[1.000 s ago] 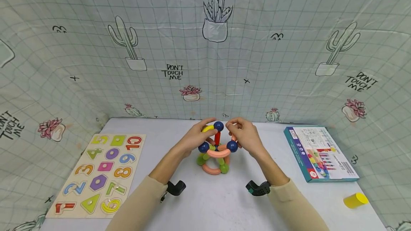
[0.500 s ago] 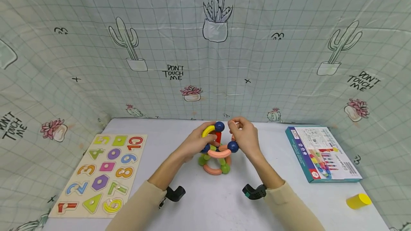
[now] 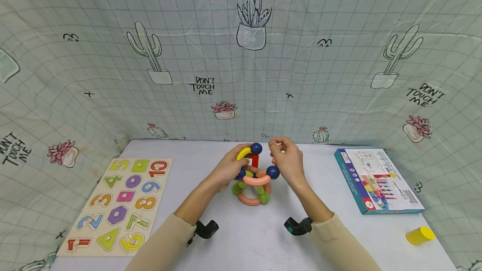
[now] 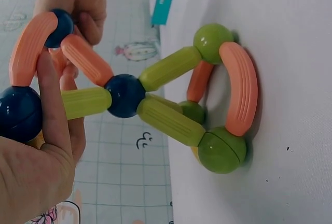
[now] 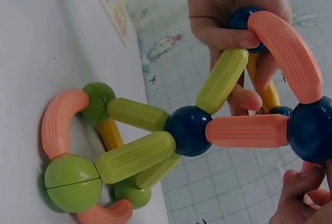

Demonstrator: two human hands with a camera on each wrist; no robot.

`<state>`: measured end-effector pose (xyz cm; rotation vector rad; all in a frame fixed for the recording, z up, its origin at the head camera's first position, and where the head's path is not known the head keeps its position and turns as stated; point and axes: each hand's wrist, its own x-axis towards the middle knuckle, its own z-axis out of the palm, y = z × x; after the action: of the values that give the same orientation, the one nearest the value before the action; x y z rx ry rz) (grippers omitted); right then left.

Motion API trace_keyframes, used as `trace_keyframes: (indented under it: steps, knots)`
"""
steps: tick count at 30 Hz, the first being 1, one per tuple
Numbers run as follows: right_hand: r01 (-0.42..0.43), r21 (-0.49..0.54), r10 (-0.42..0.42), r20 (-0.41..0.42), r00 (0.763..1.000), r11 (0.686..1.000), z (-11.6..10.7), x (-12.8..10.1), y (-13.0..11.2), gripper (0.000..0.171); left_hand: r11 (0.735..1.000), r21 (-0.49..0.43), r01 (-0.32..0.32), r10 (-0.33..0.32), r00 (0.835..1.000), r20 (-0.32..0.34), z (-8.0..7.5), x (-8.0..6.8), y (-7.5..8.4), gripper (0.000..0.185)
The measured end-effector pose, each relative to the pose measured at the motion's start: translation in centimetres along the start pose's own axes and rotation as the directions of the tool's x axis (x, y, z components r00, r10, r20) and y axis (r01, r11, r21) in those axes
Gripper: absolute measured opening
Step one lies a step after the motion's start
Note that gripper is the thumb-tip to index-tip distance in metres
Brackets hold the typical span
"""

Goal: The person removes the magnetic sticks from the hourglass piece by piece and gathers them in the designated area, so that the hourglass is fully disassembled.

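A magnetic ball-and-stick model (image 3: pixel 248 200) stands on the table, its base made of green balls (image 5: pixel 73 183) and curved orange sticks (image 4: pixel 242 88). Green sticks rise from there to a central blue ball (image 5: pixel 189 130), and more sticks fan out above to an upper ring. My left hand (image 3: pixel 227 167) grips the ring's left side around a blue ball (image 5: pixel 244 19), close to the curved yellow stick (image 3: pixel 244 152). At the ring's right, my right hand (image 3: pixel 288 160) pinches an orange stick (image 4: pixel 58 61) beside the right blue ball (image 3: pixel 273 172); its fingers hide most of that stick.
A number-and-shape puzzle board (image 3: pixel 146 216) lies on the left of the table. To the right are a flat toy box (image 3: pixel 378 181) and a yellow cylinder (image 3: pixel 420 236). A grid-patterned cloth (image 3: pixel 241 66) hangs behind the table.
My left fingers have shifted, showing more of the yellow stick. The right hand has moved slightly right, widening its gap from the far blue ball. The base stays put.
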<state>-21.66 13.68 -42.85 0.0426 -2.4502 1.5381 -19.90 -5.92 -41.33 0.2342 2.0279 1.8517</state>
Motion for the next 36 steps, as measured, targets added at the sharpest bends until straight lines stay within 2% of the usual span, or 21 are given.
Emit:
trace_keyframes:
  steps: [22, 28, 36]
  knots:
    - [-0.048, 0.065, 0.048, 0.004, 0.999, 0.997, -0.2, -0.1, -0.2, 0.026, 1.000, -0.021, 0.005, -0.006, 1.000, -0.026, 0.1, -0.1, 0.0, 0.047]
    - [-0.034, 0.075, 0.031, 0.037, 0.999, 0.997, -0.6, -0.1, 0.0, 0.028, 1.000, -0.026, 0.009, -0.010, 0.999, -0.036, 0.1, -0.2, 0.0, 0.047]
    - [-0.024, 0.030, 0.020, 0.138, 0.990, 0.999, -1.8, 0.2, 1.3, 0.038, 0.999, -0.032, 0.014, -0.016, 0.999, -0.042, 0.2, -0.2, 0.0, 0.047]
